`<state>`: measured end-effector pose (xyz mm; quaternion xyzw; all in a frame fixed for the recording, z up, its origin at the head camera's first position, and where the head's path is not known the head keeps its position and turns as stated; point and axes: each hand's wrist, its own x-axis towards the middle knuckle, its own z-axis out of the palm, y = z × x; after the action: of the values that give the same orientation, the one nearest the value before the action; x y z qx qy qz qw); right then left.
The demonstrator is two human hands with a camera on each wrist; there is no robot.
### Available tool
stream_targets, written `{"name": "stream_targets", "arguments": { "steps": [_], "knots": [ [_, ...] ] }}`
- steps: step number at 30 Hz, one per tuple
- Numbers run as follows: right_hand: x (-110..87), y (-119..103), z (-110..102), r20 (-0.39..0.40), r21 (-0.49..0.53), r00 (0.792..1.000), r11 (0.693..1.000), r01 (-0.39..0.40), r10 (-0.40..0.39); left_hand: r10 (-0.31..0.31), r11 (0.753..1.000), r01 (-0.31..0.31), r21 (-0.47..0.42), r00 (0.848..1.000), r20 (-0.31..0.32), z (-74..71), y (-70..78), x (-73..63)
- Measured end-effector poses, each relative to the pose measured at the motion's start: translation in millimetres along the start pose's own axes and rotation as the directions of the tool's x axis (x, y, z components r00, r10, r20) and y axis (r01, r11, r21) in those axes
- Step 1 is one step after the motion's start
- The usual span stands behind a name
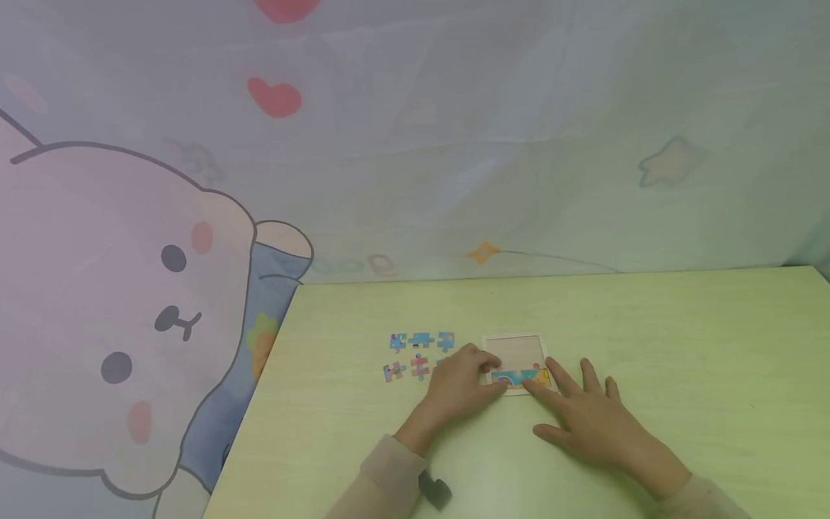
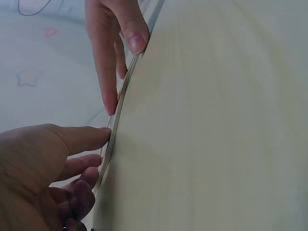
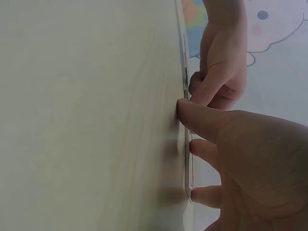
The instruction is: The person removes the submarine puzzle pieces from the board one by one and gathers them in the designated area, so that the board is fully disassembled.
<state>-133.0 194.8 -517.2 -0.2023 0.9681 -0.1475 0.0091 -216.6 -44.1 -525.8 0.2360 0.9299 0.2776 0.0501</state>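
A small jigsaw tray (image 1: 514, 336) with a pale raised rim lies on the table. Joined blue and yellow puzzle pieces (image 1: 517, 377) line its near side, and bare board shows behind them. At the tray's left side my left hand (image 1: 459, 382) holds the rim, thumb on the near edge and fingers bent over the side. My right hand (image 1: 586, 419) is spread at the right side; its index fingertip presses the joined pieces, other fingers by the right rim. In the left wrist view the left thumb (image 2: 89, 139) touches the tray's edge.
Several loose puzzle pieces (image 1: 420, 339) lie in two rows left of the tray, one partly covered by the left hand. A dark heart shape (image 1: 435, 490) sits by the left sleeve. Behind the pale table (image 1: 700, 324) hangs a printed curtain (image 1: 415, 144).
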Motion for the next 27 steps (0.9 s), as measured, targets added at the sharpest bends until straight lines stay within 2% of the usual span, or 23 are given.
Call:
{"name": "stream_targets", "arguments": {
  "steps": [20, 27],
  "knots": [
    [1.4, 1.1, 2.0, -0.005, -0.014, 1.0, 1.0, 0.007, -0.007, -0.068, 0.996, 0.067, -0.061, 0.998, -0.012, 3.0, 4.4, -2.6],
    [1.0, -0.4, 1.3, -0.006, -0.021, 1.0, 1.0, 0.009, -0.009, -0.061, 0.995, 0.059, -0.075, 0.998, -0.023, 2.9, 7.0, -4.9]
  ]
}}
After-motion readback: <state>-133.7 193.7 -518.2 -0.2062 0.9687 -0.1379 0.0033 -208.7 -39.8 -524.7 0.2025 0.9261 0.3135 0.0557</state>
